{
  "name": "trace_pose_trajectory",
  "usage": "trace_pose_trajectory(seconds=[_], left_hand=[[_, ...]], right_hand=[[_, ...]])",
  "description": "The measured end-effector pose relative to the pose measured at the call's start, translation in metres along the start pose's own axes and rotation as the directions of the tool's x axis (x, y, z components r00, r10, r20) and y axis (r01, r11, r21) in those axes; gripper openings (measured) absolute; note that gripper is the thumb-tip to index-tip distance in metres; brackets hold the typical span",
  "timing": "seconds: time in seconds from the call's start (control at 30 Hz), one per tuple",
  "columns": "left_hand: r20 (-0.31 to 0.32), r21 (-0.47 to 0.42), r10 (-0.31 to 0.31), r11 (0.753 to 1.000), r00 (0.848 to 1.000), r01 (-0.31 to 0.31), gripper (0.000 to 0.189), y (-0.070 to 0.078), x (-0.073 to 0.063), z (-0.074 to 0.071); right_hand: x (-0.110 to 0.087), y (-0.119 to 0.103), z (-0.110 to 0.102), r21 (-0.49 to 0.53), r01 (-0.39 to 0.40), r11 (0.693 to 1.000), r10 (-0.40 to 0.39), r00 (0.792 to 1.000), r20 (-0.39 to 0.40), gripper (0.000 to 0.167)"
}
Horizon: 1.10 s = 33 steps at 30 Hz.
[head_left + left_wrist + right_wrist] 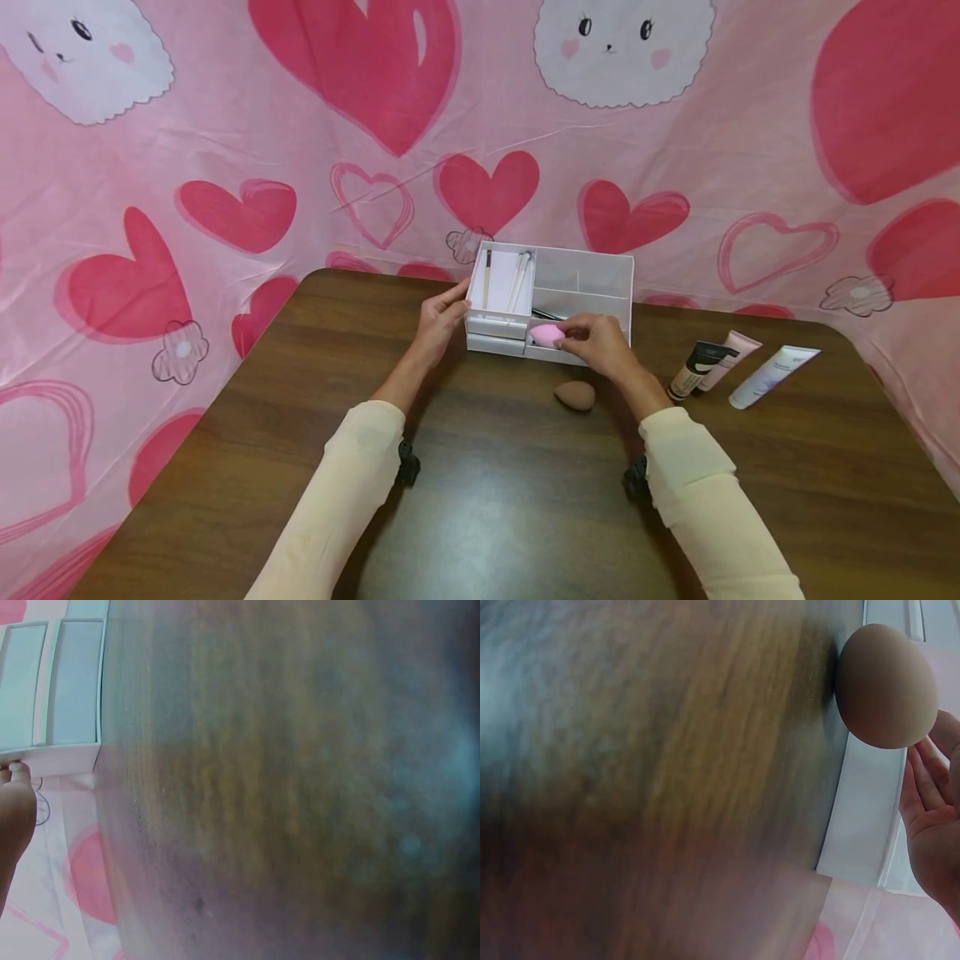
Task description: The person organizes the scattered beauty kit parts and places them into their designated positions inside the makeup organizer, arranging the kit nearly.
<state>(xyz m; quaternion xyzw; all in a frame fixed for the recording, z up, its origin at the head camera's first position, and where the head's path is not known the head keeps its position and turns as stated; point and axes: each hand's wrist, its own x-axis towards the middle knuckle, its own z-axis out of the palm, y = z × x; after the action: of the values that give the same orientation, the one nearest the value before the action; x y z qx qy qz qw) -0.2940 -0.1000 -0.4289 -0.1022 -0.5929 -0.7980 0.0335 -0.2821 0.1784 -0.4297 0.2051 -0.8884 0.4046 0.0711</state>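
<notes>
Sponge [546,336], pink, pinched in right hand [600,342] at white organizer [495,343]; left hand [441,322], fingers nearly straight, touches organizer's side. Brown table [480,483]; pink heart-print cloth [495,100] behind.

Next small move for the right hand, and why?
Probably settle the pink sponge into the white organizer and let go: the right hand pinches it at the organizer's front, and the left hand touches its left side.

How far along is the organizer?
Looks done: brushes lie inside the white organizer.
In hand: the right hand pinches the pink sponge at the organizer's front; the left hand touches its side.
Probably remaining: the brown sponge and three tubes, all on the table outside it.
</notes>
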Motion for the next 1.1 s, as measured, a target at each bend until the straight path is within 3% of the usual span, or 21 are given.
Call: trace_pose_trajectory(seconds=[1.1], left_hand=[[-0.005, -0.002, 0.001, 1.0, 1.0, -0.001, 0.049, -0.0012, 0.0002, -0.0001]], right_hand=[[0.0095, 0.0047, -0.0014, -0.043, -0.075, 0.996, 0.08, 0.989, 0.124, 0.029]])
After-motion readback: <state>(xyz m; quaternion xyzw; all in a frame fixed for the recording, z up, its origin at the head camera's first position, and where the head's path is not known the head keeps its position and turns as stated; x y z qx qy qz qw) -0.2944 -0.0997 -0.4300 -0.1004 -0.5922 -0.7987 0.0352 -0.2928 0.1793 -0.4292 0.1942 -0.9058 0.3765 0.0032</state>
